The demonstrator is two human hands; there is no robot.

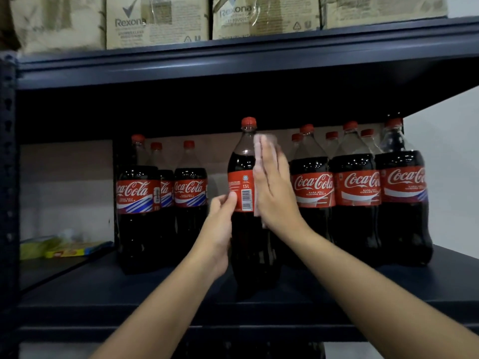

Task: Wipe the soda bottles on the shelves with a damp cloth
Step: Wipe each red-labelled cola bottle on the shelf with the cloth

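Observation:
A large cola bottle [242, 177] with a red cap and red label stands near the front of the dark shelf [129, 288], its barcode side facing me. My left hand [221, 221] grips its left side at label height, thumb on the label. My right hand [272, 185] lies flat with straight fingers against the bottle's right side, pressing a pale pink cloth [261, 141] onto it; the cloth shows above and beside my fingers. Three similar bottles [140, 193] stand to the left and several more bottles [357, 187] to the right.
The upper shelf [233, 63] hangs close above the bottle caps and carries cardboard boxes [158, 22]. Yellow and green packets [64, 248] lie at the far left of the shelf. A perforated steel post [7, 177] borders the left; a white wall [451, 164] lies right.

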